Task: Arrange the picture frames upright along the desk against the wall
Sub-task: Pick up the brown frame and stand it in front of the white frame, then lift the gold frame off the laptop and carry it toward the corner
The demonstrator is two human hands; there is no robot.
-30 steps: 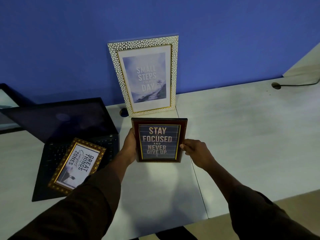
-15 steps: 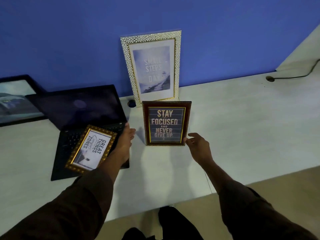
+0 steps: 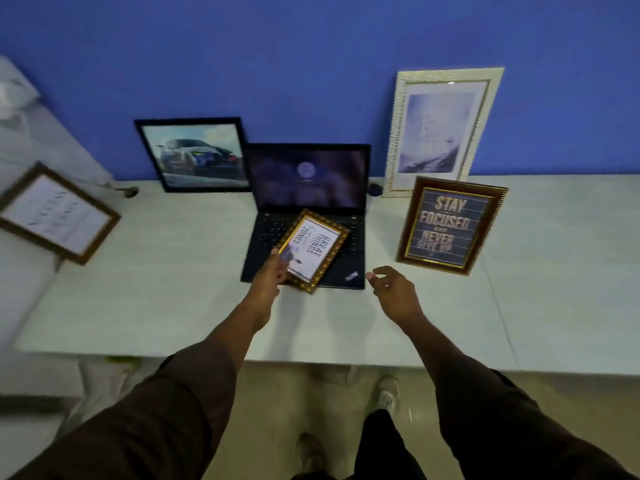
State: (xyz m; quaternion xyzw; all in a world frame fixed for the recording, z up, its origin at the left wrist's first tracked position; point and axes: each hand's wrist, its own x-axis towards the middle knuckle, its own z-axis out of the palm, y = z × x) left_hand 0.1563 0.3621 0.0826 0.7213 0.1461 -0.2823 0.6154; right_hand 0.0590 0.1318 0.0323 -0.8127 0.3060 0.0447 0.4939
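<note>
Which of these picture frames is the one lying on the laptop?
The small gold frame reading "Great Things", flat on the laptop keyboard under the left hand. The others are on the desk.

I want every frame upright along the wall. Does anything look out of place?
Yes: the gold frame lies askew on the laptop keyboard, left hand gripping its corner. A brown frame at the far left also looks tilted.

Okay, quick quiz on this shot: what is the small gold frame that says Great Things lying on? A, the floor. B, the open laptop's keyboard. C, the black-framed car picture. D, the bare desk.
B: the small gold frame lies flat and askew across the keyboard of the open laptop, with the left hand on its near corner.
</note>
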